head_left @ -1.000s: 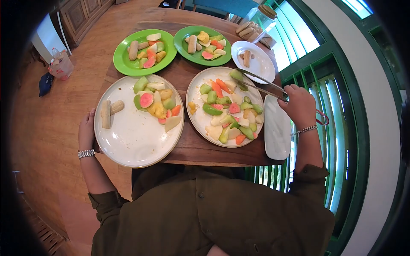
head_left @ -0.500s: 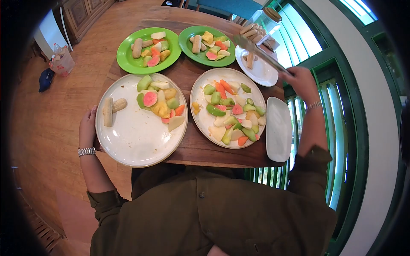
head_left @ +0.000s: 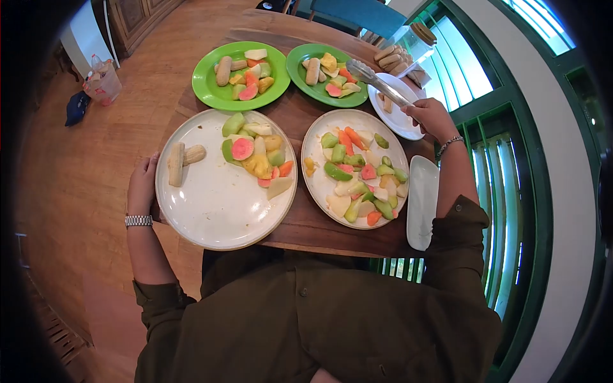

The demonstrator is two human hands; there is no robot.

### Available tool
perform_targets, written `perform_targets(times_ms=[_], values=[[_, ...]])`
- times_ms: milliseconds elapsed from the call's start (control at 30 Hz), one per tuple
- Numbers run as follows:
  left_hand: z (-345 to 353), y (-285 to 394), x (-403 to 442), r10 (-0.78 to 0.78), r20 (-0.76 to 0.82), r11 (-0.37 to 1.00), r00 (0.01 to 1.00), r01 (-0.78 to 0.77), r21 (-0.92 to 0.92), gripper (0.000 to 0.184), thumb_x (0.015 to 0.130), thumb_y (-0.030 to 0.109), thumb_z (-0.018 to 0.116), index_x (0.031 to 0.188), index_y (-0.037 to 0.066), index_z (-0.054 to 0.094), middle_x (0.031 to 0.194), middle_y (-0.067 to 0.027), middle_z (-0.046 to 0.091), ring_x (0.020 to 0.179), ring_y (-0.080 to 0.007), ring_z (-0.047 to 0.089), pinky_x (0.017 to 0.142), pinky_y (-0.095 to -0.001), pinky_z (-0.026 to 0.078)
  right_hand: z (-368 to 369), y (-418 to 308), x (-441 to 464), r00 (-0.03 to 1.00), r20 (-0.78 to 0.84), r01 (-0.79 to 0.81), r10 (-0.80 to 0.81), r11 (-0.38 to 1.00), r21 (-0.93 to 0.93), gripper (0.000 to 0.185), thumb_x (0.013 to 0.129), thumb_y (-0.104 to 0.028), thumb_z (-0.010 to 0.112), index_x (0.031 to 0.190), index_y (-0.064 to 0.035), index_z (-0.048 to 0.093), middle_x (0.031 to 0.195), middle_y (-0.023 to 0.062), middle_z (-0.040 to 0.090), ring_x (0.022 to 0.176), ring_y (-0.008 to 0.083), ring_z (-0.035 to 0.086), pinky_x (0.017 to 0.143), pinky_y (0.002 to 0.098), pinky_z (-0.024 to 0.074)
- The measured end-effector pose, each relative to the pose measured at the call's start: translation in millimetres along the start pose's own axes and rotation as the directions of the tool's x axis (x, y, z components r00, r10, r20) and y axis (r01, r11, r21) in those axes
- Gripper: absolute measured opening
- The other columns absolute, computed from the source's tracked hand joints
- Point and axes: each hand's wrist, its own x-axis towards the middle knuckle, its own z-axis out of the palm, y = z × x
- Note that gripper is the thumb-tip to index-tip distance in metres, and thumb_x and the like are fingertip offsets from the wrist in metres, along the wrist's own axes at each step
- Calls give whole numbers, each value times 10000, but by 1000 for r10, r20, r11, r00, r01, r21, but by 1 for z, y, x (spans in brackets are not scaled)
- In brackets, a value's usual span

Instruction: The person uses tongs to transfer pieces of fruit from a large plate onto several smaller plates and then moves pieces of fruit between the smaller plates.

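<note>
My right hand (head_left: 434,120) is closed round metal tongs (head_left: 383,84), whose tips hover at the right edge of the darker green plate (head_left: 300,80). The tongs look empty. My left hand (head_left: 142,185) grips the left rim of a large white plate (head_left: 220,220). On that plate, two ladyfinger biscuits (head_left: 176,165) lie crossed at the left, and mixed cut fruit (head_left: 257,165) is heaped at the upper right. Right of it, another white plate (head_left: 311,185) carries scattered fruit pieces, among them green slices (head_left: 337,171). Below the tongs, a small white plate (head_left: 403,124) holds biscuit pieces (head_left: 387,103).
A bright green plate (head_left: 203,86) with fruit and biscuits stands at the back left. A narrow white dish (head_left: 421,210) lies along the right edge of the wooden table (head_left: 287,239). Behind are a biscuit jar (head_left: 418,43), a blue chair (head_left: 364,16) and green-framed windows.
The tongs have swung left and nearer, from above the small white plate toward the darker green plate. My left hand stays on the rim. The whole view has shifted slightly.
</note>
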Motion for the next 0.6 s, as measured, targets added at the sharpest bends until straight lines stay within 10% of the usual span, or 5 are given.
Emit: perform_targets(times_ms=[600], values=[[-1,2,-1,12,-2,998,1000,-12,59,459,980,400,504,990,-34,653,845,-146,674,762,-173,609,696,-312,477,11,-9,6,1000,-15,25,-25,1000,-12,341,807,-339,706,792,2,699,593,51,603,453,129,547,440,285,434]])
